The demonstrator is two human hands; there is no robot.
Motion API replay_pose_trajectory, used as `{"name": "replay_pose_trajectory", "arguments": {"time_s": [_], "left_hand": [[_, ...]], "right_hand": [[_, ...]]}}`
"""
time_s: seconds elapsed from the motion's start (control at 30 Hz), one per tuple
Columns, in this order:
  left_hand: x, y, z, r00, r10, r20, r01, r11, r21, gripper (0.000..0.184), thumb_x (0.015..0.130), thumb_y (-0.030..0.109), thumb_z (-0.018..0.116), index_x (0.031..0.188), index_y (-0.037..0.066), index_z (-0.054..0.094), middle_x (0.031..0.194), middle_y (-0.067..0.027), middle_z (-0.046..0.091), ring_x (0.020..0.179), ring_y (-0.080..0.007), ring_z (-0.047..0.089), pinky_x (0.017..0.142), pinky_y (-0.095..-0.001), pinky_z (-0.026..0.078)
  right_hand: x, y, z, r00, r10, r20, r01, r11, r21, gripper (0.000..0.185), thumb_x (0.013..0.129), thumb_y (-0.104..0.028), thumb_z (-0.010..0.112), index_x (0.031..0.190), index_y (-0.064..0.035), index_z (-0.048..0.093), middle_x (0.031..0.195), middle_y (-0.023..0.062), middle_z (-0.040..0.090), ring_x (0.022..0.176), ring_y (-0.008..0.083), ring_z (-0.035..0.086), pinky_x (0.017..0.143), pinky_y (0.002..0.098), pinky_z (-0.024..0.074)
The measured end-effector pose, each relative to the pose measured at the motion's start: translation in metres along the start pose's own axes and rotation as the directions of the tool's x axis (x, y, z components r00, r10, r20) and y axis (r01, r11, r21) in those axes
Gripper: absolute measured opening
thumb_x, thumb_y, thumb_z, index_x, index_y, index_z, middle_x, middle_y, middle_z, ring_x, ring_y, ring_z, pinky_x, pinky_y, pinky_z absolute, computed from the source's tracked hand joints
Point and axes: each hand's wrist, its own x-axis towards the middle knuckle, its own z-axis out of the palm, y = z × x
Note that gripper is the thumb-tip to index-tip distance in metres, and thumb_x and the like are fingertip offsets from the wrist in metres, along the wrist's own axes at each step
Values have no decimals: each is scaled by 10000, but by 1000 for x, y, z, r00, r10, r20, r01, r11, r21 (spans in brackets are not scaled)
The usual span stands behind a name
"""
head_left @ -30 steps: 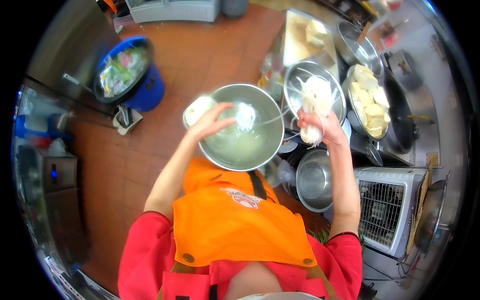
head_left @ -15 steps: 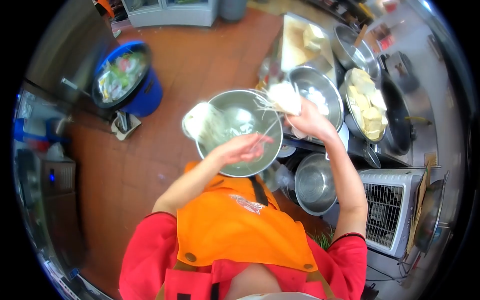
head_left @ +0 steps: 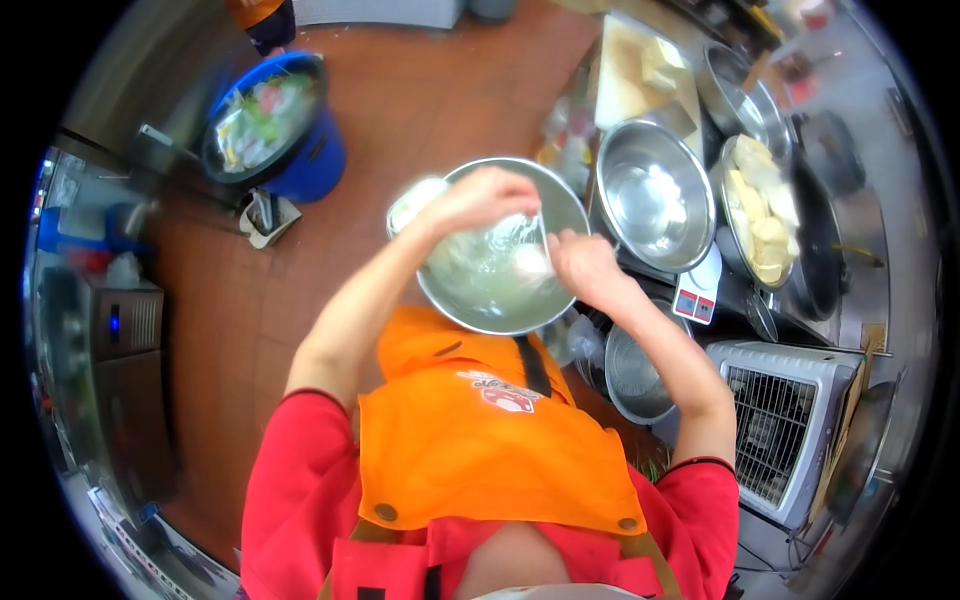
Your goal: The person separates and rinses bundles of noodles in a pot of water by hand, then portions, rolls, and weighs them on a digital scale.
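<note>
1. Nearest, an orange apron lies below a large steel bowl, which holds cloudy liquid.

2. Right hand: at the right side of this bowl, fingers curled around part of a white bundle. The bundle, blurred, is over the bowl's interior; whether it touches the liquid cannot be told.

3. Left hand: above the far part of the same bowl, fingers bent and drawn together. A thin pale strand runs between the two hands; whether the left fingertips pinch it cannot be told.

4. At the bowl's left rim, a white mass, blurred, lies partly behind the left forearm.

5. Near right, a steel basin stands low, left of a grilled appliance.

6. Farther right, a shiny steel bowl shows its bare interior; a scale with red displays is just beside its near edge.

7. Right of these, a metal basin is heaped with pale yellow pieces, beside a dark pan.

8. Far right, a cutting board bears a pale block.

9. Far left, a blue bin holds mixed refuse; beyond it stands another person.
</note>
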Motion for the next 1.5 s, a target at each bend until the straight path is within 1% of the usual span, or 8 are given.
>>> {"name": "replay_pose_trajectory", "arguments": {"time_s": [0.17,0.33,0.63,0.83,1.0,1.2,1.37,1.5], "left_hand": [[18,-75,51,989,-103,102,144,794,-591,182,901,198,566,1003,112,689,972,-37,689,908,-125,614,791,-282,475],[-23,-23,93,970,-30,241,53,994,-92,173,902,208,594,955,74,688,826,10,646,737,-63,530,668,-238,442],[8,-55,92,969,-194,152,240,886,-398,159,896,216,600,906,86,693,797,2,660,741,-65,555,704,-249,454],[23,-15,72,970,66,233,-81,995,54,178,883,197,622,985,61,675,880,-53,693,794,-95,623,732,-273,487],[32,-64,84,944,-126,305,219,930,-296,192,874,222,637,989,73,679,829,-53,682,739,-105,596,712,-281,480],[33,0,84,951,119,285,-118,993,-22,184,866,233,646,935,67,684,800,-69,672,732,-131,598,696,-291,477],[42,-35,83,969,-174,177,211,952,-220,200,876,218,633,968,46,678,790,-47,666,735,-100,582,674,-260,467],[29,-13,110,972,-34,232,86,972,-219,206,881,241,624,987,72,675,800,-40,666,746,-112,591,694,-281,474]], "right_hand": [[-16,8,-54,966,173,-194,-21,796,605,295,717,-78,604,986,-5,505,907,230,626,881,427,604,759,465,484],[4,38,7,927,372,-41,-323,853,410,299,746,-115,622,996,18,528,862,261,627,865,407,624,753,448,507],[-23,27,-42,958,286,-15,-185,658,730,335,723,-137,617,1008,24,547,795,245,642,757,377,660,695,422,531],[-24,23,34,986,51,158,-101,940,326,302,751,-156,616,1007,2,598,906,241,647,857,393,636,743,453,516],[-36,47,-29,930,367,9,-204,495,844,362,728,-178,704,1025,8,613,797,141,670,714,138,628,666,294,506],[-42,25,16,971,150,186,-214,893,397,269,751,-208,641,976,-68,602,891,187,653,855,345,649,748,443,520],[-53,47,-28,942,315,114,-190,224,956,411,716,-211,711,1048,15,624,902,117,680,841,172,649,771,298,499],[-40,60,20,872,454,183,-374,378,847,530,739,-249,669,1136,81,548,896,196,646,842,220,635,750,322,495]]}}
